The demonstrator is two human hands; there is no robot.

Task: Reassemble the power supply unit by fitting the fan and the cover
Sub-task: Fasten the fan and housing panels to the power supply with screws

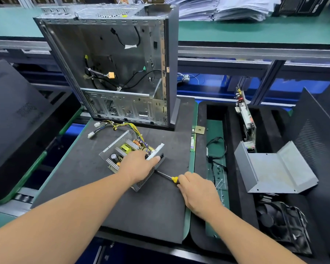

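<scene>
My hands at an open power supply, a screwdriver aimed at its side wall.

My left hand [139,164] rests on the supply [130,159], which lies cover-off on the black mat [80,178]; the fingers curl over its near end wall, thumb along the outer edge, steadying it. My right hand [196,189] grips the yellow-handled screwdriver [168,177], fingers wrapped round the handle. Its shaft runs up and to the left from my fist, the tip at the supply's perforated side wall; I cannot tell whether it sits in a screw. The cover [274,172], a folded grey metal sheet, lies well to the right on another mat, and the fan [280,223] sits nearer me below it. Both are closer to my right hand, so I judge that hand would fetch them.
</scene>
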